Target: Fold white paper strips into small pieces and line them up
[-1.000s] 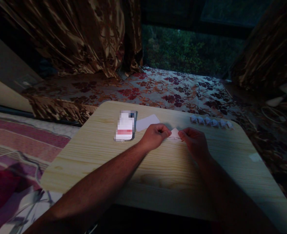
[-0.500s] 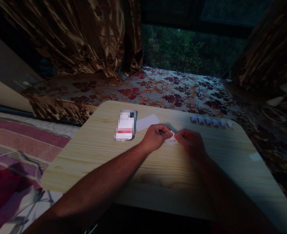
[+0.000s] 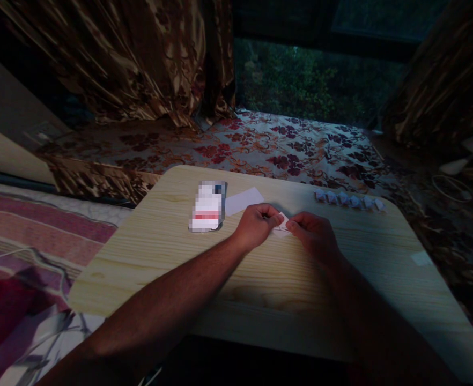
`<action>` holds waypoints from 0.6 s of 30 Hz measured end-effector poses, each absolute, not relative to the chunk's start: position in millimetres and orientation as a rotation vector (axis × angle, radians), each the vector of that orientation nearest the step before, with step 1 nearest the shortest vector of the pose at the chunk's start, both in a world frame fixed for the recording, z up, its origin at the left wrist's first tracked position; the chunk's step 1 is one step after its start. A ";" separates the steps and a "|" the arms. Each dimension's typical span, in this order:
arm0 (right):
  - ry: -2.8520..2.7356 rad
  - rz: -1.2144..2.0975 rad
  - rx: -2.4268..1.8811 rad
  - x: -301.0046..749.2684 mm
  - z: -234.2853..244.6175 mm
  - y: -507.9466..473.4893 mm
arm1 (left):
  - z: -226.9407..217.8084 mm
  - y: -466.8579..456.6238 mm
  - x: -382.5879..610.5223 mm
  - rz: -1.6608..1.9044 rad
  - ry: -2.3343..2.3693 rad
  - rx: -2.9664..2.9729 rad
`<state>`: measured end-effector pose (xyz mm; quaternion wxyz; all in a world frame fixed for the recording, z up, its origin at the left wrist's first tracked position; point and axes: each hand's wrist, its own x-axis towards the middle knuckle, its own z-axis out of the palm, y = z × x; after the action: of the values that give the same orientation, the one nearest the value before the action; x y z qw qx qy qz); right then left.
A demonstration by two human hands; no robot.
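Observation:
Between my two hands, just above the wooden table [image 3: 156, 252], is a small piece of folded white paper [image 3: 282, 227]. My left hand [image 3: 256, 224] pinches its left side between thumb and fingers. On the right side, my right hand [image 3: 315, 233] grips the same paper with thumb and fingertips. Parts of the paper are hidden behind the fingers. A flat white sheet of paper [image 3: 243, 200] lies on the table beyond my left hand. Beside that sheet, to the left, rests a blurred-out phone-shaped object [image 3: 207, 206] with a red band.
Several small folded paper pieces [image 3: 349, 200] stand in a row near the table's far right edge. A white scrap [image 3: 420, 258] lies at the right edge. Behind the table is a ledge with flowered cloth [image 3: 285, 145]. A striped bed [image 3: 15, 225] is at the left.
The paper has tilted slightly between my fingers, so more of its white face shows. Both hands stay in nearly the same place.

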<state>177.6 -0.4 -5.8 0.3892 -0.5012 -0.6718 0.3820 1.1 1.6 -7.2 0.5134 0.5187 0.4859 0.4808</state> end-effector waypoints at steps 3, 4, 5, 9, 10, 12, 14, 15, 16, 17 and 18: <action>-1.681 0.973 -1.276 177.5 -7.1 -0.5 | -5.6 0.7 1.2 1.163 1.144 1.242; -1.674 0.970 -1.280 177.4 -7.1 -0.5 | -5.0 0.4 1.3 1.156 1.133 1.244; -1.670 0.968 -1.281 177.3 -6.9 -0.6 | -4.4 0.2 1.4 1.148 1.123 1.246; -1.681 0.962 -1.277 177.4 -5.2 -1.0 | -1.9 -0.4 1.7 1.148 1.101 1.254; -1.687 0.960 -1.277 177.4 -4.8 -1.1 | -1.6 -0.4 1.9 1.155 1.100 1.254; -1.693 0.953 -1.277 177.3 -3.9 -1.4 | -1.6 -0.1 2.4 1.171 1.094 1.247; -1.704 0.948 -1.278 177.0 -2.9 -1.9 | -2.8 0.3 2.7 1.188 1.076 1.232; -1.713 0.940 -1.278 176.8 -2.3 -2.3 | -3.8 0.6 2.7 1.196 1.065 1.223; -1.724 0.929 -1.279 176.6 -1.7 -2.6 | -4.9 0.9 2.6 1.199 1.055 1.213; -1.735 0.920 -1.278 176.5 -1.1 -3.0 | -6.0 1.3 2.4 1.201 1.045 1.203; -1.746 0.913 -1.276 176.4 -0.4 -3.3 | -7.0 1.6 2.2 1.203 1.035 1.191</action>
<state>176.4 -3.3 -0.4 0.3865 -0.5014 -0.6859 0.3588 2.2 1.6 -7.0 0.5469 0.5026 0.4366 0.5077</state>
